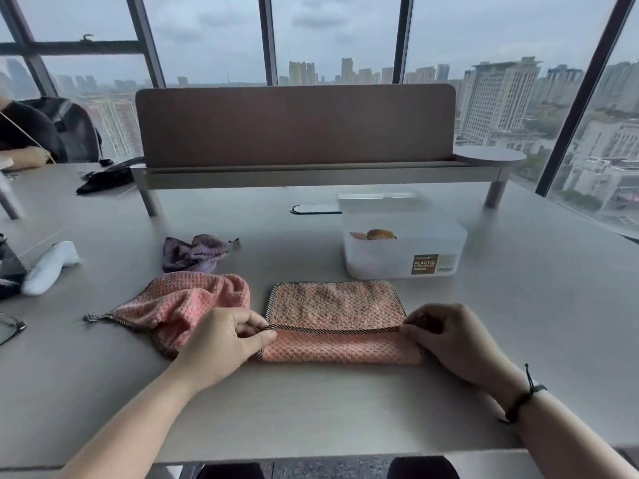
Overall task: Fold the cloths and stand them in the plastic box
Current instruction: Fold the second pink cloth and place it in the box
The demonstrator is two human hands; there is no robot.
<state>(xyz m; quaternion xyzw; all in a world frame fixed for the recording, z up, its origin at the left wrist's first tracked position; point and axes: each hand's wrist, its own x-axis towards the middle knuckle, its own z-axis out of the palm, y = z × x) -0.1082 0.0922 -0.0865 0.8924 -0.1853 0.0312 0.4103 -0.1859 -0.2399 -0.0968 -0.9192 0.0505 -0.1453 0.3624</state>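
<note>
A pink cloth with a dark checked hem point(335, 312) lies flat on the table in front of me, its near edge folded up over itself. My left hand point(224, 340) pinches the folded hem at its left end. My right hand point(446, 337) pinches the hem at the right end. A second pink cloth point(183, 302) lies crumpled to the left, touching my left hand. A purple cloth point(193, 254) is bunched behind it. The translucent plastic box point(404, 247) stands just behind the flat cloth, with a brownish cloth point(375, 234) inside.
A white sock-like item point(52, 266) lies at the left. A brown desk divider on legs point(294, 129) spans the back of the table. Another person's arm point(24, 157) rests at the far left. Black items point(103, 179) lie near the divider's left leg.
</note>
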